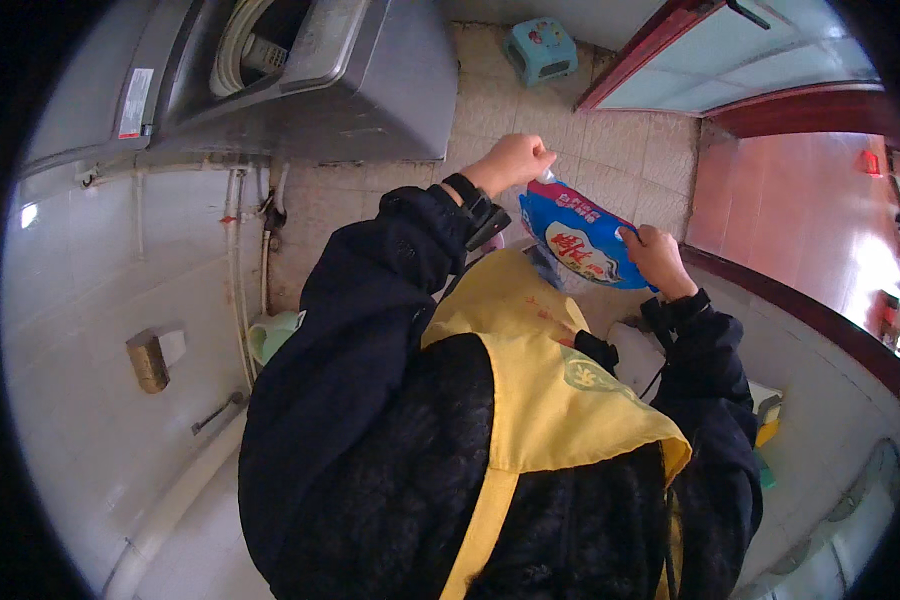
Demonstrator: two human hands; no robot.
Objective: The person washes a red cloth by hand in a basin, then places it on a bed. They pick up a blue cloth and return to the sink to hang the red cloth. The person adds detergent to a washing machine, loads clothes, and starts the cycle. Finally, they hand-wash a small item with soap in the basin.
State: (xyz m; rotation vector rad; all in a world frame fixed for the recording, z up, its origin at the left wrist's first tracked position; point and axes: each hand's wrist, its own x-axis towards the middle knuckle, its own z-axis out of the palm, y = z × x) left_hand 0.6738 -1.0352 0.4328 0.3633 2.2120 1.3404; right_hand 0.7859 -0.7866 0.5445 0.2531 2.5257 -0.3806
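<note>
I hold a blue plastic pouch (583, 236) with a dark pink band and printed writing across my front, tilted down to the right. At its upper left corner the fingers of my left hand (511, 160) are closed, and a small white piece (546, 177), perhaps a spout, shows just below them. The lower right end is gripped by my right hand (658, 261), its thumb on the printed face. Below the pouch hangs the yellow apron (585, 405) that I wear over dark clothes.
A grey top-loading washing machine (397, 90) stands at the upper left with its lid raised. Beyond my hands are a light blue plastic stool (541, 51) and a red-framed glass door (727, 52). White pipes (234, 225) and a pale green container (274, 336) are at left.
</note>
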